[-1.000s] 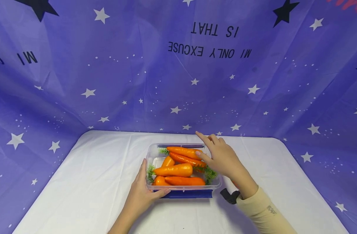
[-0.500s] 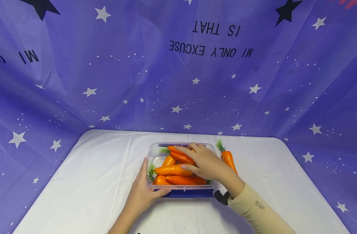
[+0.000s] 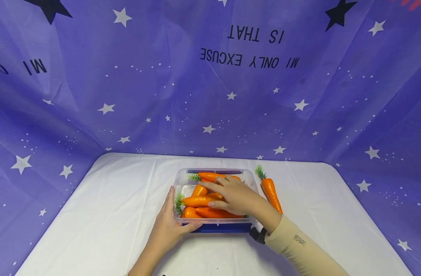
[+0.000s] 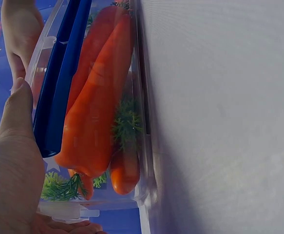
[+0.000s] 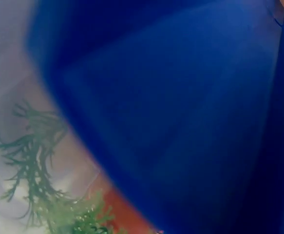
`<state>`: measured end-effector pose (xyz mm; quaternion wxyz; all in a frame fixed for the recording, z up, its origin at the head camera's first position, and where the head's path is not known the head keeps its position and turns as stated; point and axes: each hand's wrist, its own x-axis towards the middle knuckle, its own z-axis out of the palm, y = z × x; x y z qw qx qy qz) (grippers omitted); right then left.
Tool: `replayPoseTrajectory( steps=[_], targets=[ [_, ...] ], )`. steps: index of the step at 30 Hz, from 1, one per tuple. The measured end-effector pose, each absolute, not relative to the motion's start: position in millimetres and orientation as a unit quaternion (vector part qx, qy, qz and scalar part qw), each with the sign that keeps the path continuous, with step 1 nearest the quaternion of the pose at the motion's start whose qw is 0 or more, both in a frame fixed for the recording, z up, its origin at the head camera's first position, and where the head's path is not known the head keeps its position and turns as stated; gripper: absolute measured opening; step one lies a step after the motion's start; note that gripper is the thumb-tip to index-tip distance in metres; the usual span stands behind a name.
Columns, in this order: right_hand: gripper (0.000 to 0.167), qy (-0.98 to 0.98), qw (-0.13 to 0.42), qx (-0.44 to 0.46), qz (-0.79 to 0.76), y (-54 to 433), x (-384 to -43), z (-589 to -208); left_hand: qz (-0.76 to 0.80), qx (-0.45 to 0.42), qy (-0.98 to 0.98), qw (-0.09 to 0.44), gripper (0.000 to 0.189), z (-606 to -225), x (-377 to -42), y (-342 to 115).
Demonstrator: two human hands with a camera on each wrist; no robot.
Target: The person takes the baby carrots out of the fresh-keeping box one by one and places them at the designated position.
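A clear plastic food container (image 3: 215, 221) with blue latches holds several orange carrots (image 3: 198, 201) with green leafy tops. At its left side my left hand (image 3: 167, 226) grips it, thumb over the front rim and fingers along the side wall. In the left wrist view the thumb lies beside the blue latch (image 4: 59, 83), and carrots (image 4: 95, 117) show through the clear wall. My right hand (image 3: 236, 195) is inside the container over the carrots, fingers spread and thumb resting at one carrot. A blurred blue latch (image 5: 166, 117) fills most of the right wrist view.
One carrot (image 3: 272, 193) lies on the white tabletop (image 3: 314, 214), right of the container. A purple cloth with stars (image 3: 210, 88) hangs behind and at both sides. A black wrist camera (image 3: 258, 234) sits under my right wrist, close to the container's front right corner.
My right hand has moved left and down, from above the container's right side to over its middle. The carrot on the table has come out from behind my forearm. My left hand stays put.
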<state>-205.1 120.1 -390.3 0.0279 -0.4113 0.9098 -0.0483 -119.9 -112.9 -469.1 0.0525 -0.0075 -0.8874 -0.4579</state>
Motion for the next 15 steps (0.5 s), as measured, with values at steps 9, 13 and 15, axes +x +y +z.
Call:
replayPoseTrajectory(
  steps=[9, 13, 15],
  targets=[
    [0.064, 0.913, 0.056, -0.403, -0.039, 119.4, -203.8, -395.6, -0.455, -0.006, -0.889, 0.053, 0.139, -469.3, -119.5, -112.8],
    [0.064, 0.911, 0.054, -0.406, -0.04, 119.3, -204.2, -397.3, -0.455, -0.005, -0.889, 0.053, 0.14, -469.1, -119.5, -112.9],
    [0.065, 0.912, 0.056, -0.404, -0.039, 119.0, -204.0, -397.2, -0.456, -0.005, -0.889, 0.052, 0.14, -469.0, -119.6, -112.9]
  ],
)
